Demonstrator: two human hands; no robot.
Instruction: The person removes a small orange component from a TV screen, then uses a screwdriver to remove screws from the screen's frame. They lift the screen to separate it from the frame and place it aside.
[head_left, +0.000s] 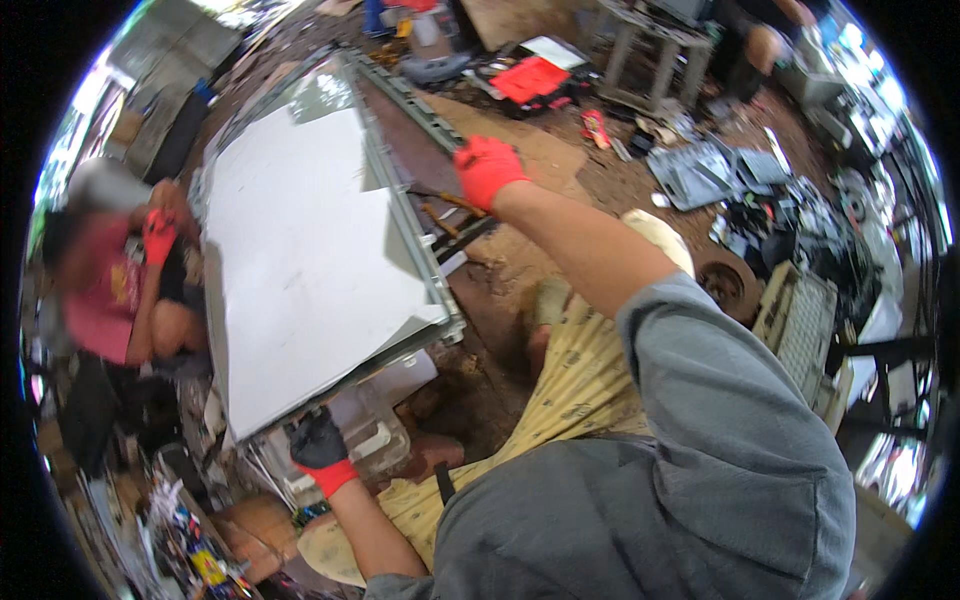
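A large flat screen panel [310, 220] with white sheets and a grey metal frame [405, 235] slants in front of me, its far end pointing away. My right hand [487, 172], in a red glove, is closed around the near end of a long, narrow metal frame strip [405, 100]. That strip angles away from the panel's right side and comes close to it at the far corner. At the panel's near edge, my left hand [322, 452], in a black and red glove, grips the rim; its fingertips are partly hidden.
A person in a pink shirt [105, 300] crouches left of the panel. Below it is a clear plastic bin [375, 430]. Scrap parts [800, 225] and a keyboard [803, 315] lie at right. Beyond are a wooden stool [650, 55] and another person [765, 45]. Cardboard [550, 160] covers some ground.
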